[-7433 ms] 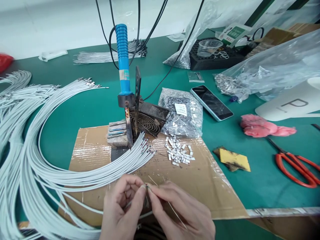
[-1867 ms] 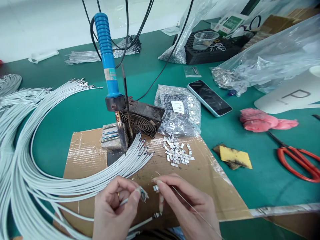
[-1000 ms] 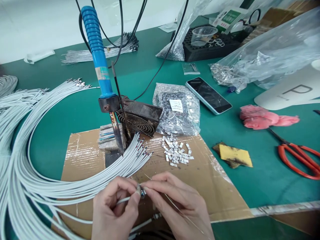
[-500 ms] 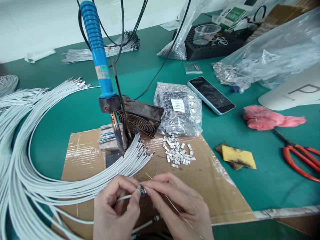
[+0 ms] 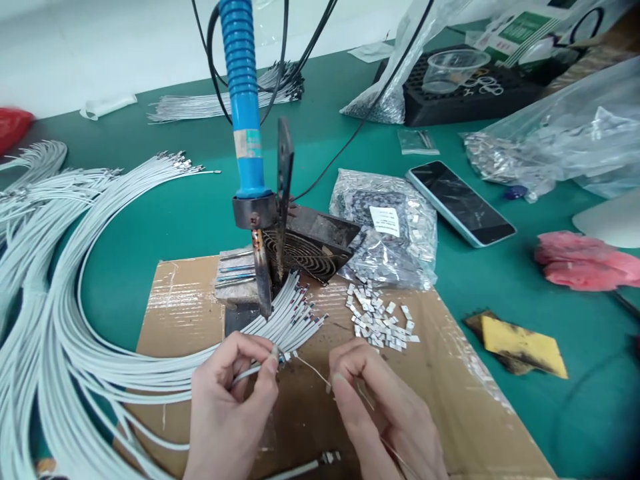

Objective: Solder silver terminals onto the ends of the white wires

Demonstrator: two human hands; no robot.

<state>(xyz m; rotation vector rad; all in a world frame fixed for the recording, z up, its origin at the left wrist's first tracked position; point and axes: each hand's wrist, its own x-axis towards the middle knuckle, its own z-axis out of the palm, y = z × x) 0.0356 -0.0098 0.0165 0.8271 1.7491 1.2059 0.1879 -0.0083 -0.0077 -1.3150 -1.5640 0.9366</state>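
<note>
My left hand [image 5: 233,400] pinches a white cable [image 5: 246,375] close to its end, where a small metal connector [image 5: 286,357] shows past the fingertips. To the right, my right hand [image 5: 383,407] holds a thin wire [image 5: 313,367] between thumb and fingers; the wire's tip reaches toward the connector. Above my left hand, a blue-handled soldering iron [image 5: 244,100] hangs tip down over a bundle of white cables [image 5: 285,320]. Small white parts [image 5: 380,317] lie loose on the cardboard [image 5: 450,407].
A small fan [image 5: 315,243] stands behind the iron's tip. Farther right are a plastic bag of parts [image 5: 385,220], a phone [image 5: 460,203], a yellow sponge [image 5: 523,343] and a pink cloth [image 5: 585,261]. Large cable bundles [image 5: 65,293] curve along the left.
My right hand has moved right, away from my left hand, with the wire still in it. The head view has shifted left, so the scene sits farther right.
</note>
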